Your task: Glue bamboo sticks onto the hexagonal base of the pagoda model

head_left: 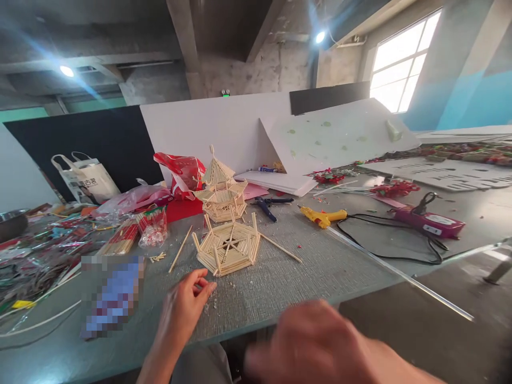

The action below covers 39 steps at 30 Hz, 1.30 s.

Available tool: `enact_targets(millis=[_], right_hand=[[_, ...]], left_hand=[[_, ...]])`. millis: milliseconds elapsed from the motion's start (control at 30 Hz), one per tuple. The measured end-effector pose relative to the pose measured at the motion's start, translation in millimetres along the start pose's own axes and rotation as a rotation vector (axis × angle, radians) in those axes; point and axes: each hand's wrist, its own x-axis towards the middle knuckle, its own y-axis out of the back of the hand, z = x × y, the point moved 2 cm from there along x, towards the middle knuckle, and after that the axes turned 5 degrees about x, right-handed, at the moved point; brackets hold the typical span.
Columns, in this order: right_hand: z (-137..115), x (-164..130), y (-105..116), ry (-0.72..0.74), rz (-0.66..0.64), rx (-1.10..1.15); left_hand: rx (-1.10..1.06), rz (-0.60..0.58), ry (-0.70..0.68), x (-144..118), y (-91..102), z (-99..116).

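Note:
My left hand [191, 292] is at the front of the table, half curled, with a small gap between thumb and forefinger and nothing visible in it. Just beyond its fingertips lies a hexagonal wooden-stick platform [229, 248] with short sticks standing up around its edge. Behind the platform stands a small stick pagoda [220, 194] with a pointed roof. My right hand [316, 341] is in the near foreground, smeared by motion, and its fingers cannot be made out. Loose sticks lie on either side of the platform, one stick [181, 249] to its left and another stick [281, 248] to its right.
A yellow glue gun [323, 216] lies right of the platform, a clear rod [400, 274] running from it. Its black cord is near a purple power box [430, 221]. Dark-handled pliers [267, 209] lie behind. Bundled sticks [120, 236] and plastic bags [132, 201] crowd the left.

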Motion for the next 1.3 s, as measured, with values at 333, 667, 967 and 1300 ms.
enact_targets(millis=[333,667,967,1300], right_hand=[[119.6,9.9,61.7,-0.563,0.411,-0.444],[123.4,8.4,62.1,-0.66,0.312,-0.343],[110.7,39.6,38.1,-0.619,0.147,-0.142],[107.8,78.0,3.6,-0.736,0.026,0.183]], left_hand=[[0.085,-0.06,0.04,0.8,-0.3,1.8],[0.06,-0.009,0.013,-9.0,3.3,-5.9],[0.107,-0.04,0.008,-7.8,10.0,-9.6],[0.101,-0.108,-0.011,-3.8,8.2,-7.4]])
